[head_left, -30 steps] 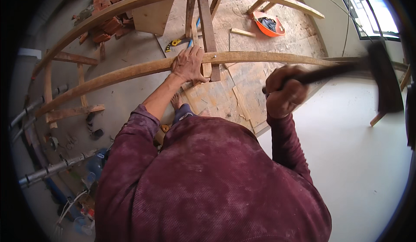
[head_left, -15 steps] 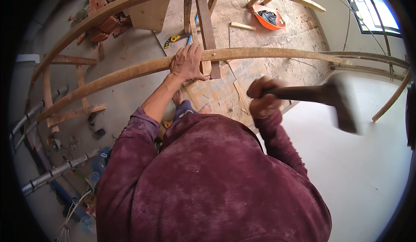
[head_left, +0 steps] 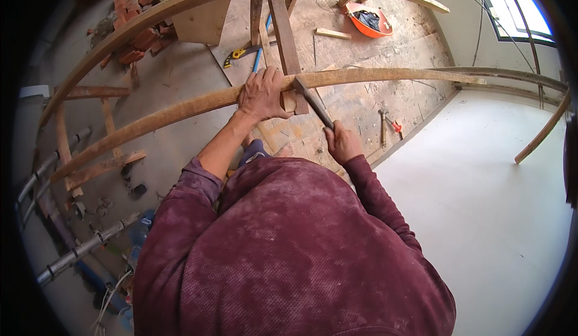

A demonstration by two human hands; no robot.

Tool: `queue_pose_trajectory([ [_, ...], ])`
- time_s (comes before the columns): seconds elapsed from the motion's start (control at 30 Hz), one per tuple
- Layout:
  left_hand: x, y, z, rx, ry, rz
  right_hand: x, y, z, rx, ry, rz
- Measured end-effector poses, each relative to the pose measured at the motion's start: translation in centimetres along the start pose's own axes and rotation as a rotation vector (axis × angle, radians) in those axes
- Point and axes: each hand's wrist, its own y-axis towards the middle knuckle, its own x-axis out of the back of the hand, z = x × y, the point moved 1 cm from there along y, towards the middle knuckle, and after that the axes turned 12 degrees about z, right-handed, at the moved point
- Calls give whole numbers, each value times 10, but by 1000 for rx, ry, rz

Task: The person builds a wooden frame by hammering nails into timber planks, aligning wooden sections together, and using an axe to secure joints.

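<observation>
My left hand (head_left: 262, 95) is wrapped over a long wooden batten (head_left: 361, 76), its fingers gripping it where it crosses an upright board (head_left: 279, 29) and a short block beneath. My right hand (head_left: 342, 139) is closed on the handle of a dark hammer (head_left: 313, 102), whose head meets the batten just right of my left fingers, at the crossing. The spot under the hammer head is hidden. A second long batten (head_left: 162, 6) runs farther off, above the first.
Around me are an orange bucket (head_left: 368, 26), a bow saw (head_left: 239, 55), a second hammer (head_left: 383, 128), broken bricks (head_left: 132, 17), metal pipes (head_left: 90, 248) and a wooden trestle (head_left: 108, 119). A white surface (head_left: 469, 227) lies at right, a window (head_left: 515, 8) at upper right.
The hammer in my right hand has swung from raised at the right down onto the batten, with the hand moving leftward. My left hand still grips the same place.
</observation>
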Motion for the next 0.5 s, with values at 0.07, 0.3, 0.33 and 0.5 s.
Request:
queue_pose_trajectory([
  [0.07,1,-2,-3,-13,-24,21,-1,-7,6,25,41,-39],
  [0.3,7,-5,-7,-8,-18,59,4,-28,-1,597,396,-471],
  [0.33,7,-5,-7,8,-17,77,1,-26,0,529,256,-468],
  [0.5,11,0,5,5,-52,195,11,-14,4,7,304,-46],
])
